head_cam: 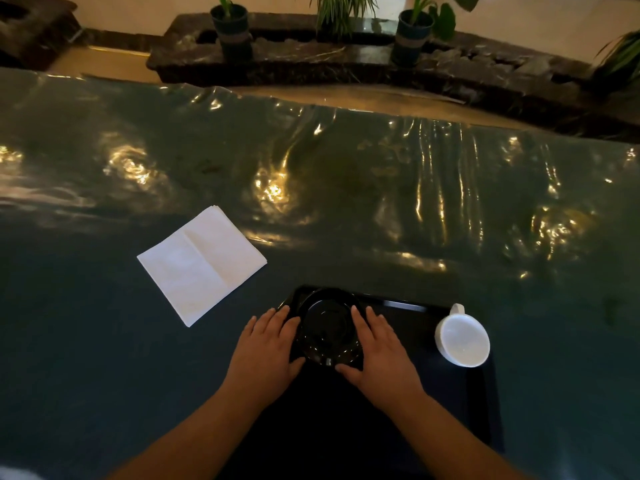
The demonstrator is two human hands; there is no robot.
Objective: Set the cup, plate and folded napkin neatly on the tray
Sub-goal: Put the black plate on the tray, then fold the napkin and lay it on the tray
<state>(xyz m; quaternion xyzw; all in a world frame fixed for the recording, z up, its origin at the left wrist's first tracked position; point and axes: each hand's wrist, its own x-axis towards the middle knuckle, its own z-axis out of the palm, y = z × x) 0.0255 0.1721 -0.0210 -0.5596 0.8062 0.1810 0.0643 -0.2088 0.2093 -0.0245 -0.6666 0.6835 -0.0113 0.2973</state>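
Note:
A black plate (327, 327) rests at the far left corner of a black tray (408, 327). My left hand (266, 351) grips the plate's left rim and my right hand (379, 355) grips its right rim, thumbs at the near edge. A white cup (462, 337) stands on the tray's right side, its handle pointing away from me. A white folded napkin (202, 263) lies flat on the table, off the tray, to the far left of my left hand.
The table (381, 202) is covered with a shiny dark green plastic sheet. Beyond its far edge runs a dark stone ledge (311, 60) holding potted plants (232, 26).

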